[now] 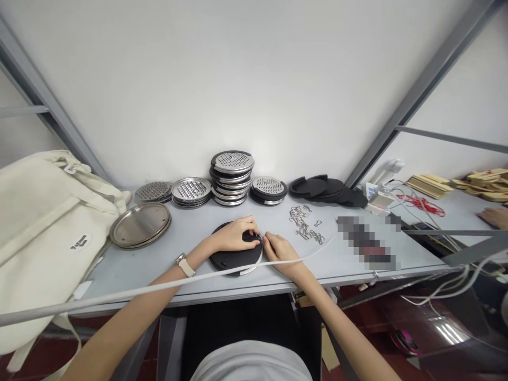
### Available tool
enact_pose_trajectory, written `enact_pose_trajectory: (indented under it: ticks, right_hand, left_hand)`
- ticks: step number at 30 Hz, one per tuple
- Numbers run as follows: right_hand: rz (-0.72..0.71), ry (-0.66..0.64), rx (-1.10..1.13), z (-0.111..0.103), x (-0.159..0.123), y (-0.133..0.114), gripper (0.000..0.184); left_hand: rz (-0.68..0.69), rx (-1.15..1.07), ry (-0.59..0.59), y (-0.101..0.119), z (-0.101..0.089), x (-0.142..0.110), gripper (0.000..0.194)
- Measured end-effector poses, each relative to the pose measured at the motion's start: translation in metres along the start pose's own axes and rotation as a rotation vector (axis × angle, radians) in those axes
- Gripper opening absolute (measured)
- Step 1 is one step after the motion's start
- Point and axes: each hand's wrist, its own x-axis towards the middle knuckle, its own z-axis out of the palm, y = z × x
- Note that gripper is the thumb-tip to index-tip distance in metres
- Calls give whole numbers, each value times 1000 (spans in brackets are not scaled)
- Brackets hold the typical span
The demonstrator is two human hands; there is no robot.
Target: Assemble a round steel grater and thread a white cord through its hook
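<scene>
A round black disc with a metal rim lies on the grey table in front of me. My left hand rests curled on top of the disc, fingers pressed at its right edge. My right hand pinches a small metal clip at that same edge, touching the left fingertips. A watch sits on my left wrist. A heap of small metal clips lies just right of my hands.
Stacks of perforated metal discs and black lids line the wall. Shallow steel trays sit at left beside a cream bag. A white cable crosses the table's front. Another person's hand shows at far right.
</scene>
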Motion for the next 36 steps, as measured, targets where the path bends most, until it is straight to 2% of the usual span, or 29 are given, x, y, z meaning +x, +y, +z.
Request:
enact_pose_trajectory:
  ticks: [21, 27, 36]
  right_hand:
    - [1, 56, 108, 5, 0, 2, 22]
    - [19, 55, 123, 5, -1, 3, 22]
    - [-31, 7, 90, -2, 0, -1, 23]
  left_hand:
    - [-38, -61, -28, -1, 1, 0, 16]
    - [-38, -29, -25, -1, 2, 0, 17]
    - [-23, 78, -15, 3, 1, -1, 23]
